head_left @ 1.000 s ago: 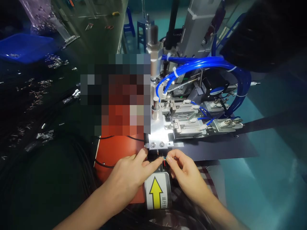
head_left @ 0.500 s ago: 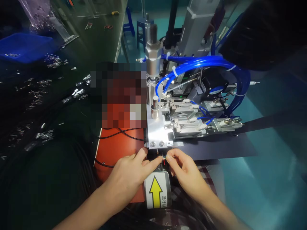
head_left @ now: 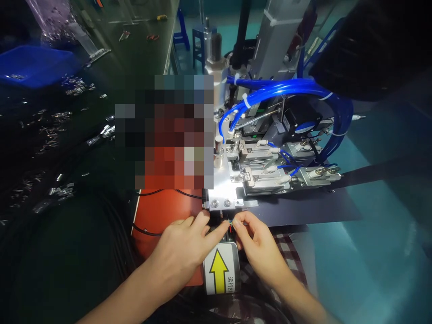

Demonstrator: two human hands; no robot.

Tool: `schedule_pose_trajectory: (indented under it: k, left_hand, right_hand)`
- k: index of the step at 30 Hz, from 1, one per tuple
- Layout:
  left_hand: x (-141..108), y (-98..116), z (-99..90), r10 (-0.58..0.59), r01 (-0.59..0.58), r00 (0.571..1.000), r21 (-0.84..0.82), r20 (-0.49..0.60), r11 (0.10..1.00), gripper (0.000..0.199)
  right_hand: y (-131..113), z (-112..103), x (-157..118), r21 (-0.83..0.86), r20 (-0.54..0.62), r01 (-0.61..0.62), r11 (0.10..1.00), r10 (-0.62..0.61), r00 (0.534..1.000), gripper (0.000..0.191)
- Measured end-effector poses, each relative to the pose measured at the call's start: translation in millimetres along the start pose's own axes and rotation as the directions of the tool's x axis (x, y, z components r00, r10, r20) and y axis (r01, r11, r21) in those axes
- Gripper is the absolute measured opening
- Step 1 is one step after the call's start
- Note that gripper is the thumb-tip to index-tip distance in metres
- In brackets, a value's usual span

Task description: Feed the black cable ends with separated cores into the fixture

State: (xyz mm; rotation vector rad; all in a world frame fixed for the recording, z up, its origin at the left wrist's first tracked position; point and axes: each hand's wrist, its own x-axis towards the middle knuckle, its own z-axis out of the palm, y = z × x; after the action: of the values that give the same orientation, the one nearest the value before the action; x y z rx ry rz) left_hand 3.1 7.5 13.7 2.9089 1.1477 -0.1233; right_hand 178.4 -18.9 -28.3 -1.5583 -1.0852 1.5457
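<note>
Small coloured wires (head_left: 231, 227), with red and green showing, lie at the front of a metal pneumatic machine (head_left: 221, 182). My right hand (head_left: 258, 238) pinches them between thumb and forefinger; the exact tip is too small to make out. From the other side, my left hand (head_left: 185, 243) stretches its forefinger to the same spot and touches or nearly touches the wires. Its other fingers rest apart near the machine's lower left edge. Just below both hands is a white label (head_left: 221, 268) with a yellow arrow.
Blue air hoses (head_left: 286, 85) arch over the machine. Left of it stands an orange-red panel (head_left: 172, 211) crossed by black cables. A dark table (head_left: 135, 49) at left carries a blue tray (head_left: 37, 63) and bundles of black cables with shiny metal ends (head_left: 62, 191). Blue stools (head_left: 198, 42) stand behind.
Both hands keep almost the same place at the machine's front. My right hand has shifted slightly down, and my left forefinger is barely moved.
</note>
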Motion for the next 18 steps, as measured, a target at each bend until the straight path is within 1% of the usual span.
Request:
schedule_pose_trajectory:
  k: [4, 6, 9, 13, 16, 18]
  left_hand:
    - [0, -1, -1.5, -0.003, 0.004, 0.999, -0.046, 0.036, 0.999, 0.046]
    - [-1, -2, -2.2, 0.0, 0.003, 0.999, -0.074, 0.045, 0.997, 0.046]
    - [-1, -3, -2.6, -0.001, 0.006, 0.998, -0.085, 0.056, 0.996, 0.048]
    - [-1, -2, -2.4, -0.012, 0.018, 0.998, -0.083, 0.068, 0.996, 0.049]
    - [0, -1, -3.8, -0.013, 0.018, 0.998, -0.084, 0.069, 0.996, 0.047]
    - [1, -1, -5.2, -0.008, 0.016, 0.997, -0.09, 0.079, 0.996, 0.048]
  right_hand:
    - [-4, -6, 1, 0.015, 0.046, -0.069, 0.998, 0.068, 0.997, 0.025]
    - [-6, -10, 1, -0.006, 0.005, -0.056, 0.998, 0.056, 0.998, 0.025]
    - [-6, -12, 0, -0.05, -0.082, 0.005, 0.999, -0.009, 0.997, 0.024]
    - [-2, -4, 1, -0.095, -0.117, 0.1, 0.99, -0.111, 0.987, 0.02]
    - [1, 2, 2, -0.184, -0.149, 0.218, 0.958, -0.247, 0.958, 0.016]
    - [4, 4, 1, -0.235, -0.159, 0.275, 0.932, -0.316, 0.935, 0.015]
